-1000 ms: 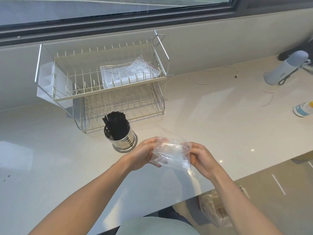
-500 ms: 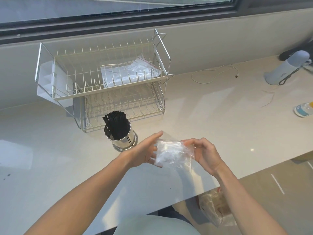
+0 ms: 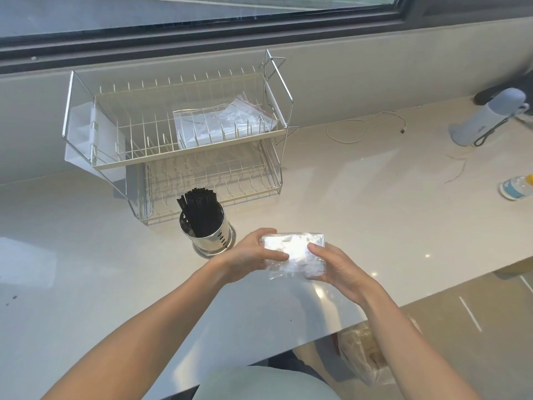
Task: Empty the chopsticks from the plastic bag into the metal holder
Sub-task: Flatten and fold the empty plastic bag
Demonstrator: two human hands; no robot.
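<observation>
Seen from above, looking down over a pale, glossy countertop point(image 3: 375, 215) beneath a dark-framed window point(image 3: 202, 30). Near centre, slightly toward 5 o'clock, a folded clear plastic bag point(image 3: 294, 255) held flat between two bare hands, catching a bright glare. At the bag's 9 o'clock edge, the left hand point(image 3: 248, 256), fingers curled over the top and thumb laid across the front, gripping the plastic. At the bag's 4 o'clock corner, the right hand point(image 3: 340, 272), thumb pressed on top and fingers wrapped beneath, also closed on the plastic. Cannot tell whether anything remains inside the bag. Just beside the left hand, toward 10 o'clock, a shiny metal holder point(image 3: 212, 236) standing upright on the countertop, packed with black chopsticks point(image 3: 199, 210) leaning slightly toward 11 o'clock. Directly behind the holder, toward 12 o'clock, a two-tier wire dish rack point(image 3: 184, 145) with a second clear zip bag point(image 3: 225, 125) lying on the upper tier. Far toward 2 o'clock, a thin white cable point(image 3: 366, 129) looped on the surface, and beyond it, toward 3 o'clock, a pale blue-grey device point(image 3: 487, 119) lying on its side. At the 3 o'clock edge, a small bottle point(image 3: 516, 189), partly cut off.
</observation>
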